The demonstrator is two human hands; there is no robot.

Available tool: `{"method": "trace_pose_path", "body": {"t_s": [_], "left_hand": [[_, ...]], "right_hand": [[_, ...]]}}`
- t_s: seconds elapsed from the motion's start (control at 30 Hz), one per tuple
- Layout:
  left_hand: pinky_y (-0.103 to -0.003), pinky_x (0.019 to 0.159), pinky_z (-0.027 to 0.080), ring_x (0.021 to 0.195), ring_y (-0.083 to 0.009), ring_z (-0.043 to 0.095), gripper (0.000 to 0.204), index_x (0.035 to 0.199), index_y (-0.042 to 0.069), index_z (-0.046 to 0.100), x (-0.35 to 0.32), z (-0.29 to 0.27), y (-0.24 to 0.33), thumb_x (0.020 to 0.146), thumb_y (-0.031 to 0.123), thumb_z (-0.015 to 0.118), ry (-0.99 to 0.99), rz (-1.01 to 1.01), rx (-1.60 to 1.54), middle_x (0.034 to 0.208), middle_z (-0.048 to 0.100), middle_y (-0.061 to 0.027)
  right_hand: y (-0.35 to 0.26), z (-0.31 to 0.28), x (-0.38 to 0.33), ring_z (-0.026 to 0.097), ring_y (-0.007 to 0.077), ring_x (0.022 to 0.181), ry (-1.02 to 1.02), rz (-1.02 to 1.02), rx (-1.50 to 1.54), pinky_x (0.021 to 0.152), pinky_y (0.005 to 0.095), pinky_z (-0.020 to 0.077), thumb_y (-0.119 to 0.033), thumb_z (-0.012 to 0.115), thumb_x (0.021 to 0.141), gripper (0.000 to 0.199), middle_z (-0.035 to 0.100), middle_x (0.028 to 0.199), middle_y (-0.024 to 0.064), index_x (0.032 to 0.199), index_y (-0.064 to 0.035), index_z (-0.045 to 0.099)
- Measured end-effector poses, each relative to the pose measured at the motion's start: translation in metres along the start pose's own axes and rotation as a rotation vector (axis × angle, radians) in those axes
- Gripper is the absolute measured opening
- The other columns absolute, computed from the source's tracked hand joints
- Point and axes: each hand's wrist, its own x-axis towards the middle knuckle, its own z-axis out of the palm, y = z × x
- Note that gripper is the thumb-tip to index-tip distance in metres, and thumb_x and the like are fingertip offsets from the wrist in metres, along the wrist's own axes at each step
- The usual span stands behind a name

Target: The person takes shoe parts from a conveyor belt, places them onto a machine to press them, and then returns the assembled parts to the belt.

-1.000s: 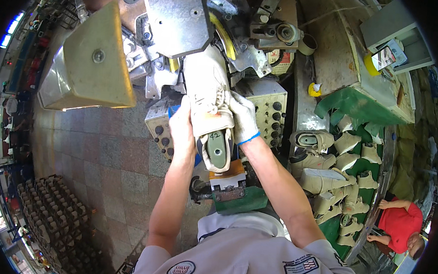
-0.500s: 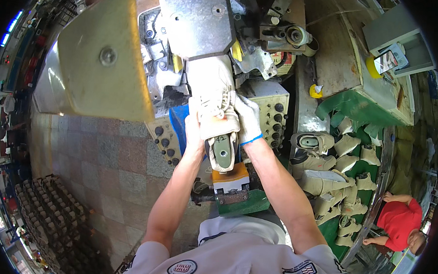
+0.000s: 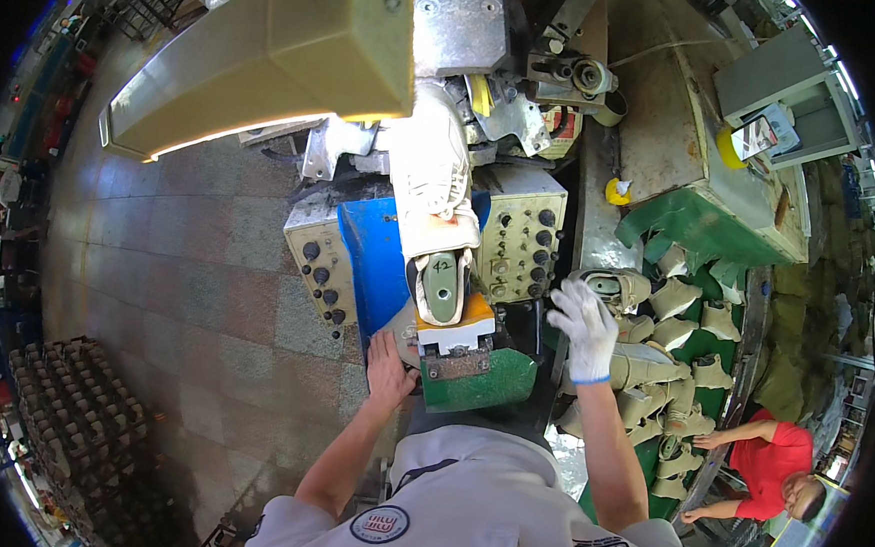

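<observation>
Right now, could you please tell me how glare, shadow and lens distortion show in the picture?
Head view: glare washes out much of the upper of the shoe and part of the metal plate; head view: the rack at lower left sits in dim light; head view: the corners are black, and the outer scene curves along the round rim.
</observation>
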Motion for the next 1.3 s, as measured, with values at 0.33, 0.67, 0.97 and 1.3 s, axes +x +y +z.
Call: {"method": "trace_pose_path", "body": {"t_s": [0.33, 0.67, 0.97, 1.3], "left_hand": [[-0.043, 0.073, 0.057, 0.082, -0.0340, 0.073, 0.050, 0.120, 0.002, 0.066, 0.010, -0.062, 0.000, 0.076, 0.019, 0.082, -0.003, -0.252, -0.446, 0.090, 0.074, -0.0213], [-0.049, 0.097, 0.057, 0.110, -0.0383, 0.069, 0.077, 0.144, 0.000, 0.052, -0.060, -0.213, 0.115, 0.076, 0.033, 0.066, -0.286, -0.221, -2.292, 0.131, 0.066, -0.0209], [-0.031, 0.081, 0.060, 0.097, -0.0218, 0.073, 0.038, 0.120, -0.006, 0.067, -0.025, -0.118, 0.248, 0.102, 0.026, 0.057, -0.717, -0.306, -1.427, 0.108, 0.074, -0.0156], [-0.045, 0.104, 0.048, 0.125, -0.0398, 0.058, 0.099, 0.150, 0.004, 0.046, 0.080, -0.197, 0.184, 0.078, 0.062, 0.081, 0.580, -0.267, 0.222, 0.140, 0.058, -0.0247]], "right_hand": [[-0.026, 0.009, -0.028, 0.069, 0.0373, 0.114, -0.051, 0.071, 0.097, 0.084, 0.0435, 0.0620, -0.019, 0.061, 0.102, 0.051, 0.061, 0.135, 0.0265, 0.142, 0.0109, 0.047], [-0.065, 0.098, -0.104, 0.054, 0.0329, 0.135, -0.542, -0.014, 0.255, 0.114, 0.0463, 0.0425, -0.058, 0.071, 0.090, 0.100, 0.051, 0.150, 0.0220, 0.156, 0.0055, 0.031], [-0.107, -0.037, -0.112, 0.074, 0.0267, 0.100, -0.229, -0.007, 0.677, 0.089, 0.0401, 0.0610, -0.026, 0.079, 0.085, 0.066, 0.071, 0.118, 0.0167, 0.138, 0.0024, 0.054], [-0.041, -0.336, -0.260, 0.071, 0.0226, 0.099, 0.637, -0.232, 0.663, 0.090, 0.0382, 0.0582, -0.024, 0.070, 0.090, 0.054, 0.070, 0.117, 0.0117, 0.136, -0.0007, 0.055]]}}
